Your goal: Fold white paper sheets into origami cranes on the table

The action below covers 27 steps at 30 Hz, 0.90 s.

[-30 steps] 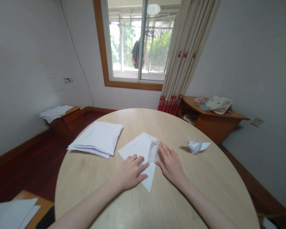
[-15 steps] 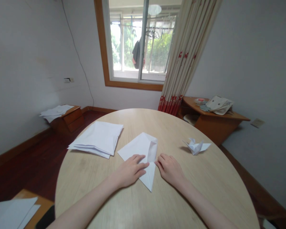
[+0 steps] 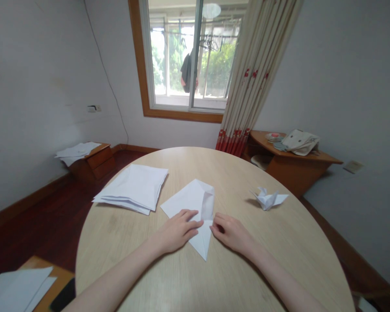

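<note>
A white sheet of paper [image 3: 189, 200], partly folded with a raised flap along its right side, lies in the middle of the round wooden table [image 3: 214, 277]. My left hand [image 3: 177, 231] rests flat on the sheet's near part, fingers stretched out and pressing it down. My right hand [image 3: 232, 232] sits just right of the sheet's near corner, its fingers curled with the tips touching the paper's edge. I cannot make out whether they pinch the paper.
A stack of white sheets [image 3: 133, 188] lies on the table's left. A folded paper crane [image 3: 268, 199] stands at the right. A low cabinet with papers [image 3: 84, 157] is at far left, a side table with a bag [image 3: 295, 149] at right. More paper [image 3: 16, 289] lies at bottom left.
My right hand has slid back along the sheet's right edge towards me and its fingers have curled in. The left hand has stayed pressed on the paper.
</note>
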{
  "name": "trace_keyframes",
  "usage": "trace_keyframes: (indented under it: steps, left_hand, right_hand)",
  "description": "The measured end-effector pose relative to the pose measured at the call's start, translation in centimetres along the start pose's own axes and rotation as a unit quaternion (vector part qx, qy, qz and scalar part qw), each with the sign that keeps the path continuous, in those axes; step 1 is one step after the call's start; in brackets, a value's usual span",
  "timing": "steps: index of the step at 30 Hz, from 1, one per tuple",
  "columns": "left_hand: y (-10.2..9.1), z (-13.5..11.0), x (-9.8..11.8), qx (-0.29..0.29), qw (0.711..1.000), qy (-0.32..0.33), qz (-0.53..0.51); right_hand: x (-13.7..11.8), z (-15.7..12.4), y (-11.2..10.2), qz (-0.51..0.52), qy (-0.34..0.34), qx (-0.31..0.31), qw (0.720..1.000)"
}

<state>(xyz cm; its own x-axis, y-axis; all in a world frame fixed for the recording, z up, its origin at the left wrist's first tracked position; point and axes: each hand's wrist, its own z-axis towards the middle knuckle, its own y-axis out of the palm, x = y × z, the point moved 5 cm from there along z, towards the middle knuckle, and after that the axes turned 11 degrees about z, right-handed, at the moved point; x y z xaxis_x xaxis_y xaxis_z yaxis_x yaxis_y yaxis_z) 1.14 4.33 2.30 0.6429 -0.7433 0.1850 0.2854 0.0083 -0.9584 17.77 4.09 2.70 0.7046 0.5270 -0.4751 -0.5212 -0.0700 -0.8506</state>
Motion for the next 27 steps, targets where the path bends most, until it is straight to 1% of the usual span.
trace_keyframes:
  steps: [6,10,21,27]
  left_hand:
    - [0.1,0.0,-0.1,0.010,1.000,0.006,-0.007]
    - [0.1,0.0,-0.2,0.005,1.000,0.002,-0.007]
    - [0.0,-0.1,-0.1,-0.001,1.000,-0.002,-0.008]
    - [0.0,0.0,-0.1,-0.004,1.000,-0.003,-0.003]
  right_hand:
    - [-0.5,-0.2,0.4,0.035,-0.004,-0.024,0.999]
    - [-1.1,-0.3,0.6,0.047,-0.008,-0.043,0.998]
    - [-2.7,-0.9,1.0,0.027,-0.036,-0.076,0.996]
    - [-3.6,-1.2,1.3,0.041,-0.050,-0.094,0.993]
